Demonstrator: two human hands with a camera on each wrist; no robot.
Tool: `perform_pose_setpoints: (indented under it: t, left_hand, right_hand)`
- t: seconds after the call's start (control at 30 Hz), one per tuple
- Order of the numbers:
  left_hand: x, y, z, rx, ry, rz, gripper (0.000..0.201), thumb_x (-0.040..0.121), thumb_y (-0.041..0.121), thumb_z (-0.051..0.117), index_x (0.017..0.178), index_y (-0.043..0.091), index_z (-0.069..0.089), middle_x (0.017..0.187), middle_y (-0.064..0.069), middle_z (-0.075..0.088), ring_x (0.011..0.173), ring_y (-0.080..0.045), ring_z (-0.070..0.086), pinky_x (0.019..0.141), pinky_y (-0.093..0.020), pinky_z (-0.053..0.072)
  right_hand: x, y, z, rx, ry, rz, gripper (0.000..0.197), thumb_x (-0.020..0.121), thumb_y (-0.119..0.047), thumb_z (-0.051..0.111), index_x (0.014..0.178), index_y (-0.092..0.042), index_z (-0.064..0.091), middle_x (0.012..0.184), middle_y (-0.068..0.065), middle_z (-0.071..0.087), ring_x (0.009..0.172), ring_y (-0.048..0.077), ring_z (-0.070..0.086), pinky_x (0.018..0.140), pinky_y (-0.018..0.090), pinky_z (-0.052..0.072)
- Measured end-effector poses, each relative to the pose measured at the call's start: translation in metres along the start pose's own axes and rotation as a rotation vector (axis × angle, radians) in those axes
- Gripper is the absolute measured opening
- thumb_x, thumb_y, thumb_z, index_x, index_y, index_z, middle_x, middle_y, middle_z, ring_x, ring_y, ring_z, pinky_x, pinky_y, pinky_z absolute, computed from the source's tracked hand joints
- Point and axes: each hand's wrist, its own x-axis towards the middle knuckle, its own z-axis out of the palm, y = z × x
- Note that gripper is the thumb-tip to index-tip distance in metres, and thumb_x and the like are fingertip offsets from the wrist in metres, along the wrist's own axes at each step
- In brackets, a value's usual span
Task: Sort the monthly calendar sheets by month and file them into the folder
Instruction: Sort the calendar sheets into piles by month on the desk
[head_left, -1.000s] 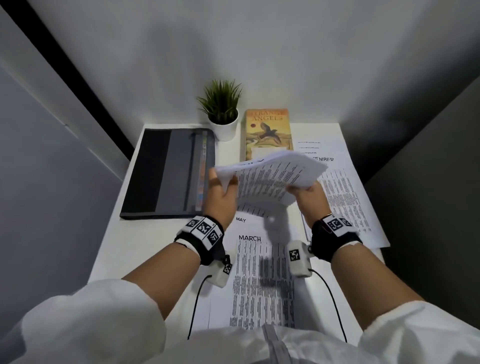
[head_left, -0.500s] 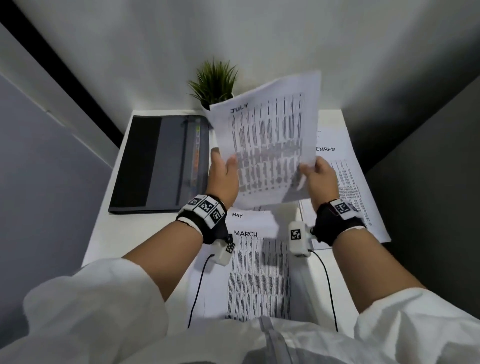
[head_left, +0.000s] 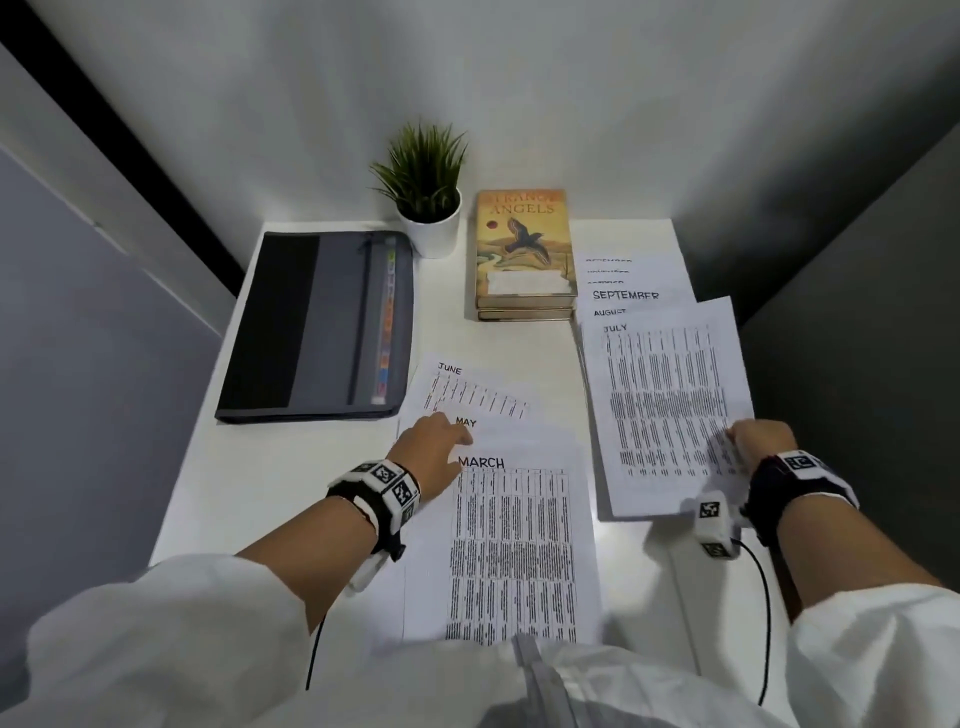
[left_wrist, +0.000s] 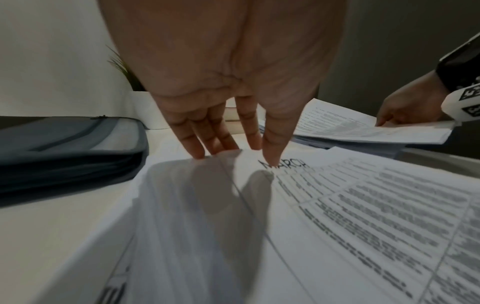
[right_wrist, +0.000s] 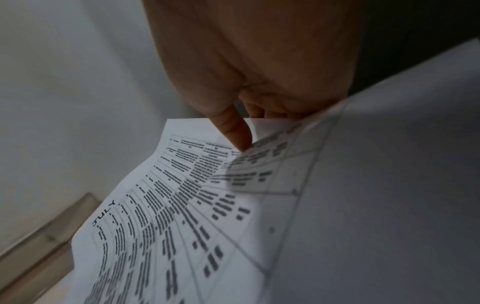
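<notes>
Sheets lie in 2 fanned piles on the desk. Near the front edge, at the middle, the MARCH sheet (head_left: 519, 551) tops a pile with MAY (head_left: 466, 422) and JUNE (head_left: 450, 370) showing behind it. Along the right edge, the JULY sheet (head_left: 665, 410) tops a pile where AUGUST (head_left: 609, 312) and SEPTEMBER (head_left: 625, 295) headings show, with 3 more headings behind them too small to read.

The right hand (head_left: 759, 439) pinches the JULY sheet's near right corner, thumb on top, with the sheet's near end a little off the pile. The left hand (head_left: 435, 451) is flat and wide, straight fingertips (left_wrist: 270, 158) touching the near pile at the MARCH heading, holding nothing.

I'd judge the sorting well along but unfinished: months run in order on both piles, though no April heading shows between MARCH and MAY, and whatever lies under MARCH is hidden. Merging the piles and all the filing are left.

The folder (head_left: 317, 327) lies shut at the desk's back left, apart from the sheets. A plant (head_left: 423, 182) and 2 stacked books (head_left: 522, 249) stand along the back edge; they don't block the way to the folder, but the books crowd the right pile's back corner.
</notes>
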Motion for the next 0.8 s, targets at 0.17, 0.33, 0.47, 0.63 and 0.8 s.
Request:
perform_pose_setpoints:
  t: [0.17,0.33,0.47,0.63,0.8]
  left_hand:
    - [-0.007,-0.002,0.007,-0.005,0.042,0.064,0.037,0.094,0.021,0.057,0.130,0.026,0.053,0.126,0.001,0.047,0.119,-0.018,0.045,0.098,-0.035,0.042]
    - [-0.011,-0.003,0.010,-0.032,0.098,0.112,0.036,0.093,0.019,0.059,0.128,0.024,0.057,0.126,0.005,0.045,0.118,-0.013,0.043,0.096,-0.030,0.043]
    - [-0.012,-0.006,0.009,-0.101,0.135,0.115,0.031,0.088,0.016,0.064,0.118,0.022,0.062,0.122,0.003,0.042,0.115,-0.011,0.043,0.095,-0.030,0.045]
    - [-0.011,-0.007,0.002,-0.305,0.074,0.029,0.026,0.082,0.017,0.069,0.106,0.023,0.060,0.109,0.005,0.050,0.104,-0.009,0.056,0.094,-0.026,0.047]
    - [-0.011,-0.014,0.001,-0.272,-0.016,-0.087,0.023,0.088,0.023,0.065,0.109,0.016,0.065,0.112,0.002,0.064,0.102,-0.014,0.057,0.090,-0.026,0.043]
  right_hand:
    - [0.002,-0.010,-0.001,0.009,0.015,0.005,0.030,0.089,-0.006,0.048,0.112,0.009,0.059,0.091,0.020,0.058,0.080,0.032,0.054,0.070,0.034,0.039]
    - [-0.001,-0.020,0.001,-0.058,0.031,-0.048,0.039,0.090,-0.009,0.044,0.126,0.006,0.050,0.114,0.028,0.058,0.100,0.042,0.058,0.080,0.040,0.044]
    - [-0.007,-0.021,0.003,-0.138,0.051,-0.084,0.037,0.090,-0.006,0.045,0.124,0.008,0.050,0.118,0.029,0.058,0.103,0.043,0.058,0.088,0.044,0.048]
    - [-0.035,-0.035,0.020,-0.369,0.241,-0.203,0.046,0.085,-0.016,0.054,0.130,-0.006,0.050,0.131,0.021,0.047,0.120,0.039,0.046,0.103,0.048,0.037]
    - [-0.103,-0.046,0.086,-0.276,-0.001,-0.683,0.028,0.089,-0.015,0.055,0.115,-0.018,0.065,0.122,0.007,0.061,0.114,0.026,0.053,0.096,0.037,0.041]
